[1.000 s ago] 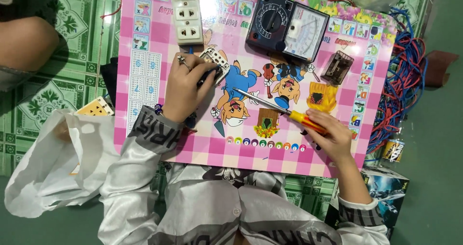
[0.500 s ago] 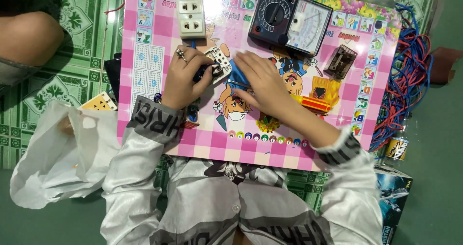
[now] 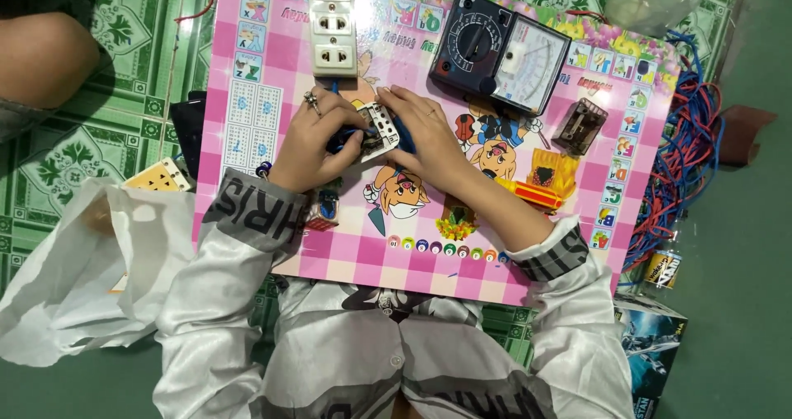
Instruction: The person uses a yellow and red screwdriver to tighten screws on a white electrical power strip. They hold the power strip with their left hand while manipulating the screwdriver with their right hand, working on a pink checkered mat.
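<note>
Pink cartoon-printed board is the landmark. Both hands meet near its middle on a small white perforated part with blue wire under it. Left hand, ring on one finger, curls its fingers round the part's left side; right hand pinches the right edge, fingers pressed together. White socket strip lies at the board's top, black analogue meter top right, yellow-handled screwdriver right of centre. Red and blue wires off the board's right edge, white plastic bag off its lower left.
</note>
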